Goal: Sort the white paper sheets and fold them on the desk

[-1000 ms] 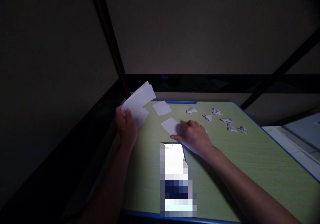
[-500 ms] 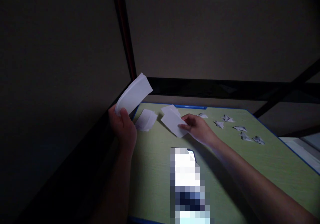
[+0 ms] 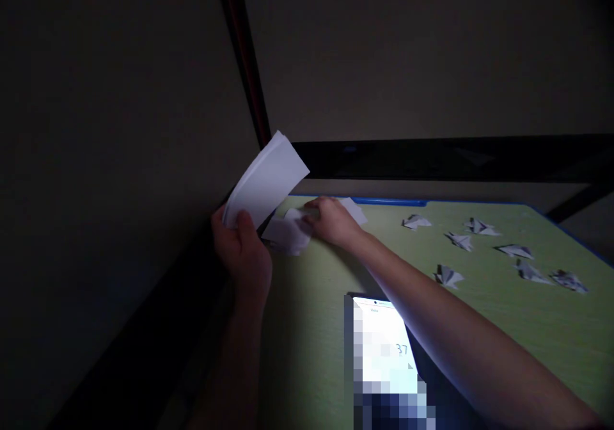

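Note:
My left hand (image 3: 244, 251) is raised at the table's left edge, thumb and fingers closed on a stack of white paper sheets (image 3: 268, 177) that bends slightly and points up to the right. My right hand (image 3: 333, 222) is over a small loose pile of paper sheets (image 3: 288, 235) lying at the far left of the table. Its thumb and fingers pinch paper at the right side of this pile; the fingertips are partly hidden. Behind the right hand, another piece of white paper (image 3: 354, 209) lies near the back edge.
Several folded paper figures (image 3: 480, 227) lie on the right part of the green table (image 3: 311, 327). A lit phone (image 3: 378, 353), partly pixelated, lies in front, beside my right forearm. A blue strip (image 3: 393, 202) runs along the back edge. Dark walls stand behind and left.
My right hand has moved left with a sheet of paper, from the middle pile to the left one. The view has shifted, showing another folded figure. My left hand keeps its stack.

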A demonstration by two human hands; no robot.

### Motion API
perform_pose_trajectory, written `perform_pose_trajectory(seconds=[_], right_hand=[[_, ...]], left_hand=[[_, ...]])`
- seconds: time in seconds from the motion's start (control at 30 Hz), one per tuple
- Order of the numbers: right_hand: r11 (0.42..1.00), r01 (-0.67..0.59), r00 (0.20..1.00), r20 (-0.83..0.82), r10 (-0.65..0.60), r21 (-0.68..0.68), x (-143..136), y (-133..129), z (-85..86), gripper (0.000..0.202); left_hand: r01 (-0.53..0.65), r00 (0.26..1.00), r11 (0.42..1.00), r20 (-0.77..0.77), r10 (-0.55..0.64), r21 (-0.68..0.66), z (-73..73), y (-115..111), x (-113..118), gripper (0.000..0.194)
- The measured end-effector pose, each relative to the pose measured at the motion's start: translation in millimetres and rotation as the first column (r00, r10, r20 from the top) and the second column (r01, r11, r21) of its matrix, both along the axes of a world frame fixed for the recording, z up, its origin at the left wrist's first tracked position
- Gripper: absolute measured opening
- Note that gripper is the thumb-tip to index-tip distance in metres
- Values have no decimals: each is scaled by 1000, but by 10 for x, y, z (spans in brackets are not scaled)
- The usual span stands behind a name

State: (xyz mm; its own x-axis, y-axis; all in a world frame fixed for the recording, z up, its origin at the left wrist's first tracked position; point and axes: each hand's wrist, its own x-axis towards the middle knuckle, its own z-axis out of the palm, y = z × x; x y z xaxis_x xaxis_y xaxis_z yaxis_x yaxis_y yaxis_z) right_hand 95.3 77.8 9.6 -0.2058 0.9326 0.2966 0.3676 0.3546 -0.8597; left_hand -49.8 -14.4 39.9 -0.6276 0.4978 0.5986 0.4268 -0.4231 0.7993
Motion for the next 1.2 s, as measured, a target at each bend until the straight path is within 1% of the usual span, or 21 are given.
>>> perform_pose_trajectory(seconds=[0.03,0.13,0.17,0.2,0.23,0.3,0.37,0.4,0.47,0.57,0.7,0.8,0.93,1.07,1.2], right_hand=[[1000,28,999,-22,-28,9,117,-48,21,9],[994,104,987,-120,-105,-19,549,-244,76,25],[987,148,951,-267,-159,-60,681,-323,84,25],[983,160,912,-368,-181,-87,792,-402,84,26],[983,154,889,-419,-183,-103,874,-479,75,27],[979,181,877,-434,-206,-97,953,-605,32,30],[960,264,878,-391,-277,-90,946,-674,-26,34],[950,300,871,-380,-311,-90,928,-686,-52,34],[930,361,849,-387,-360,-74,891,-679,-90,32],[920,392,839,-397,-371,-33,860,-648,-116,27],[903,429,840,-357,-408,-23,825,-632,-146,30],[870,493,807,-362,-467,-22,794,-626,-187,31],[863,505,793,-393,-466,-4,779,-621,-245,24],[870,493,800,-395,-452,2,788,-621,-293,17],[876,482,802,-402,-442,-2,802,-615,-346,9]], left_hand=[[40,999,999,-8,-40,-25,-23,12,29,16],[176,983,978,-37,-181,-109,-153,45,184,14],[234,970,962,-30,-241,-142,-217,51,258,13],[298,952,938,-17,-306,-177,-287,54,340,13],[357,930,910,-10,-367,-212,-360,54,425,12],[447,880,851,-32,-473,-275,-500,51,587,12],[516,838,800,-12,-546,-306,-608,52,707,12],[537,825,783,4,-565,-313,-643,56,744,12],[558,816,768,40,-577,-314,-678,71,775,11],[585,804,753,93,-587,-302,-679,97,765,10],[611,785,725,124,-608,-317,-695,117,775,11],[629,774,711,173,-609,-313,-705,120,814,13],[611,792,716,240,-562,-338,-650,124,840,18],[587,809,724,237,-538,-361,-580,124,843,23],[566,824,740,224,-520,-364,-568,121,852,16]])
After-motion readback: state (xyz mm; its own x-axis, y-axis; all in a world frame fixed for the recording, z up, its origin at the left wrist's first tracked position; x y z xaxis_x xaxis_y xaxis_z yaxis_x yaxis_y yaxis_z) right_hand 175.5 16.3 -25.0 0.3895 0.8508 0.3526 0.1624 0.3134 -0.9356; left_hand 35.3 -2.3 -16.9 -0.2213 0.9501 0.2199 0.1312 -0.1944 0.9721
